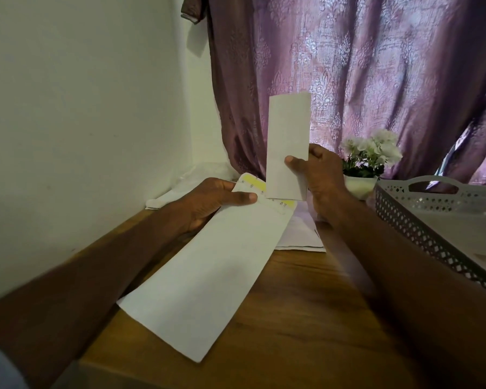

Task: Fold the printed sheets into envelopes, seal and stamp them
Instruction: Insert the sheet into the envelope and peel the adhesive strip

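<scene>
Step in hand, as judged: insertion of a folded sheet into an envelope; sealing and stamping are not yet done on this piece.

The left hand (211, 203), centre-left of the frame, grips the envelope (205, 279) at its open end, thumb pressed on the front face and the other fingers curled behind. The envelope slants from frame centre down toward the lower middle, above the wooden table (292, 318). Its flap (253, 184) stands open, showing a yellow adhesive strip.

The right hand (324, 178), at centre, pinches the folded sheet (288, 144) near its lower part, thumb on the front, fingers wrapped around the right edge. The sheet stands nearly upright, its bottom edge just above the envelope mouth; contact there cannot be confirmed.

The next move calls for lining the sheet's lower edge with the mouth and sliding it in while the left hand holds the opening apart.

More paper (300, 237) lies flat behind the hands. A perforated tray (421, 220) sits at right.
</scene>
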Demonstrator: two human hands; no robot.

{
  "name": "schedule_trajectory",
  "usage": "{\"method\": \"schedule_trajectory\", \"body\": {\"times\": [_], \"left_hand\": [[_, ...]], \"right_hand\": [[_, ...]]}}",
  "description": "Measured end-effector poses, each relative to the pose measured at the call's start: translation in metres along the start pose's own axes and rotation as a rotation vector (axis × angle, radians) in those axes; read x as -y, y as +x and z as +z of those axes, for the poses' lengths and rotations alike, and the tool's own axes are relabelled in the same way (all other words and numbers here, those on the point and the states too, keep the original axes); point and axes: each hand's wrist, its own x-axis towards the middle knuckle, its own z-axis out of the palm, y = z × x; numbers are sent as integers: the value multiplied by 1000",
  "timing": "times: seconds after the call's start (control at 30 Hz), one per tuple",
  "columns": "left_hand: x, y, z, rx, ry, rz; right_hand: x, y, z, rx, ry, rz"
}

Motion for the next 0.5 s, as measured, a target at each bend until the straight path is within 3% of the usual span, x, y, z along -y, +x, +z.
{"method": "schedule_trajectory", "body": {"times": [0.5], "left_hand": [[-2,1,2,-37,24,8]], "right_hand": [[1,-5,4,44,-42,-5]]}}
